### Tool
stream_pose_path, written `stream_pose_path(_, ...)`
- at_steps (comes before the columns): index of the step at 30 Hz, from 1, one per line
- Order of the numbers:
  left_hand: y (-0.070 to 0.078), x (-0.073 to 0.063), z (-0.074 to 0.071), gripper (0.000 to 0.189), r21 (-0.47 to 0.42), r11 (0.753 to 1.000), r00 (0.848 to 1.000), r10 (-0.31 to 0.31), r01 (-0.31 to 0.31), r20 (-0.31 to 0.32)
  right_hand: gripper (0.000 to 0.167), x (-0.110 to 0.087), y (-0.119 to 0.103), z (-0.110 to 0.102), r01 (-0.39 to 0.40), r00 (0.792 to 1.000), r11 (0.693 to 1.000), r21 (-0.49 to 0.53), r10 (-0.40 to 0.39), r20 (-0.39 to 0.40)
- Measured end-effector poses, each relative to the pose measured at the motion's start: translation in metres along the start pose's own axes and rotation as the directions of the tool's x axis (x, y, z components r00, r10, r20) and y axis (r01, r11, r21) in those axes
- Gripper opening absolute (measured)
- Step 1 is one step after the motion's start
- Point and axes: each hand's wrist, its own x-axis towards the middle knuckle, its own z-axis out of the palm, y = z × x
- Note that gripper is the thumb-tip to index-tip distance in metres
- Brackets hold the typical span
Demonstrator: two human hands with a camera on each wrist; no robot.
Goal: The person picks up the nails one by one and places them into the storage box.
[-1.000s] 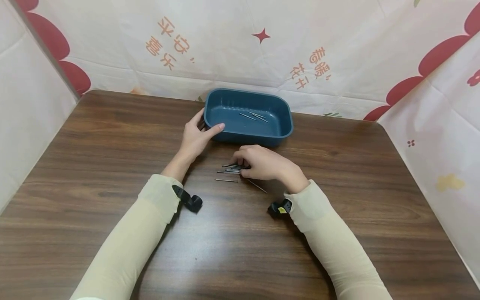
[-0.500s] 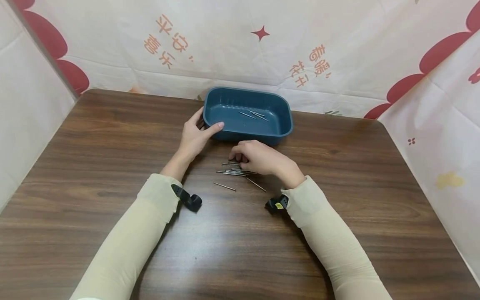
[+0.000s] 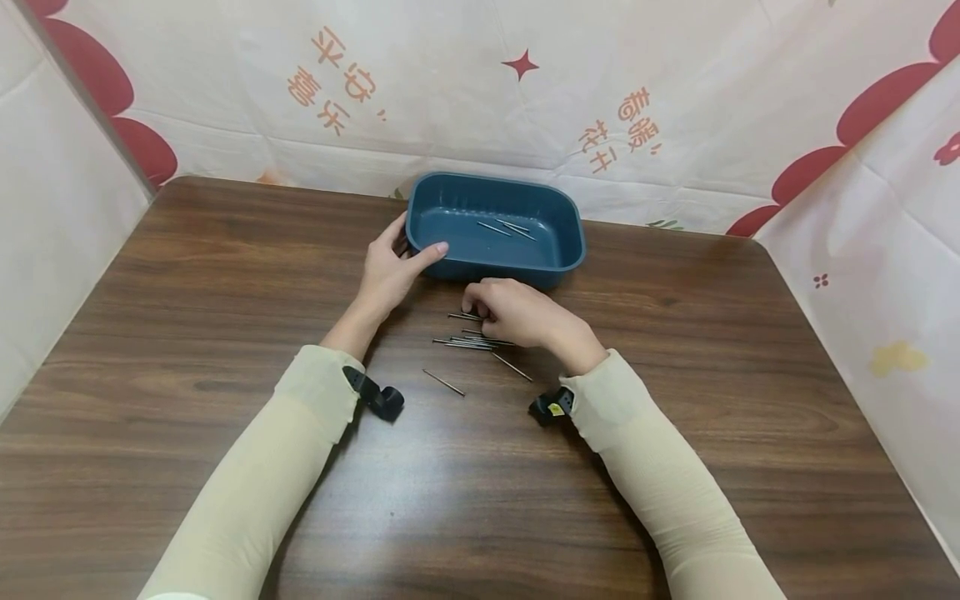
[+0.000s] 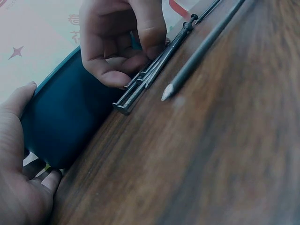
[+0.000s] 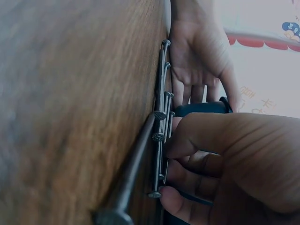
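We grip blue bin (image 3: 491, 272) with left hand (image 3: 390, 273), likely steadying it; right hand (image 3: 521, 311) curls at nearer nails (image 3: 467, 344), whether pinching unclear.

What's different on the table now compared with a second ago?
The right hand moved slightly forward, toward the blue bin, and some nails shifted the same way. The nail nearest the person moved closer still and turned from sideways to slanted. The left hand stayed holding the bin; the nails inside look unchanged.
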Motion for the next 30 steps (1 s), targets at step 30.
stream_pose_path(30,0.002,-0.003,0.001,0.078,0.016,1.000,1.000,-0.020,0.020,-0.006,0.025,-0.015,0.007,-0.021,0.038,0.999,0.997,0.067,-0.036,-0.029)
